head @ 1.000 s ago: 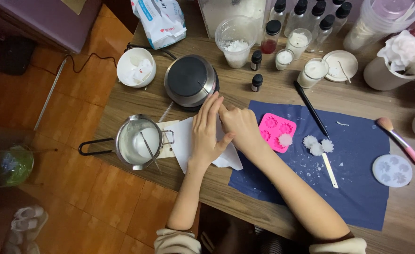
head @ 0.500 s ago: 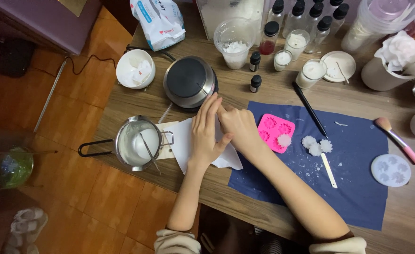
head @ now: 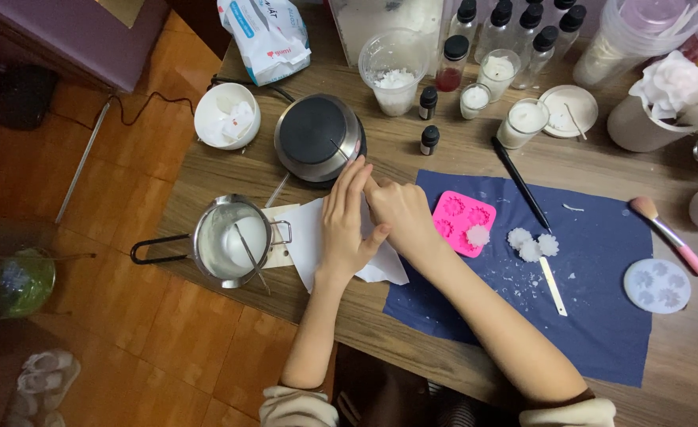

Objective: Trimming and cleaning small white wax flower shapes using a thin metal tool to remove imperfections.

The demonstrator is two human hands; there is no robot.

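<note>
White paper sheet (head: 311,237) lies flat under both hands at the table's near edge, long axis pointing away. Left hand (head: 344,225) rests flat on it, fingers straight; right hand (head: 396,212) is curled, pinching beside it.

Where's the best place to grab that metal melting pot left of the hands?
Probably the black loop handle of the metal pot. It juts out leftward over the table edge, clear of other things, so come from the left; a stirrer leans inside, so keep it level.
</note>
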